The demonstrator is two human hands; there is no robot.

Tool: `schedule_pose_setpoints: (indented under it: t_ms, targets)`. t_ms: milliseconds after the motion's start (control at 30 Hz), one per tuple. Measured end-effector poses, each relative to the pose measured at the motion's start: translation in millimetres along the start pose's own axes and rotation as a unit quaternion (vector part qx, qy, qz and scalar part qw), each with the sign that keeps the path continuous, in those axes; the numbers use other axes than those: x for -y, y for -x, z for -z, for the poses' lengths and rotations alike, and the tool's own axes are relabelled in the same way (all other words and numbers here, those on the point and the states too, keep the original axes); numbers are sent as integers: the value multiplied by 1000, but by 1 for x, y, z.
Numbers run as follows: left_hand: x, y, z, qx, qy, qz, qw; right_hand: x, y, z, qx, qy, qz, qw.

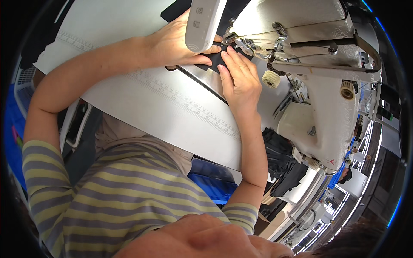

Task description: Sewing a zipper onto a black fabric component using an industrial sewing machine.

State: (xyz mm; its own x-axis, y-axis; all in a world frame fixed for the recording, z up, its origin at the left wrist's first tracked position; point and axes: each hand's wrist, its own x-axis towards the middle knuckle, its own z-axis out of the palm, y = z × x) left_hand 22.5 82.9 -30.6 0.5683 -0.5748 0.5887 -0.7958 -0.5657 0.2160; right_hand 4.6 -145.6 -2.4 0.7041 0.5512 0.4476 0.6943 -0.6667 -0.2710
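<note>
Black fabric [216, 61] lies under the presser foot [228, 40] of a white sewing machine [320, 112]. My left hand [170, 45] rests on the fabric from the left, with its thumb and fingers stretched toward the needle area. A white rounded device [203, 26] hides some of its fingers. My right hand [241, 81] lies on the near right side of the fabric, its fingers extended and flat, with the fingertips close to the presser foot. The needle tip is too small to make out.
The white table [172, 116] carries printed ruler scales along its surface. A dark slot [202, 84] runs between my forearms. Dark cloth pieces [282, 161] are heaped right of my right forearm. A blue bin [213, 185] sits below the table edge.
</note>
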Motion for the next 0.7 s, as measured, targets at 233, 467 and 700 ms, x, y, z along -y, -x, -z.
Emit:
schedule_pose_setpoints:
  t_ms: [233, 467, 700]
  targets:
    - [-10, -5, 11, 26, -21, 15, 999, 0, 1, -2, 2, 9, 2, 1000]
    - [-17, -12, 20, 106, -65, 80, 989, -9, -3, -5, -49, 0, 56, 997]
    - [-16, -7, 23, 81, -48, 30, 995, -3, 8, 18, 25, 19, -82, 996]
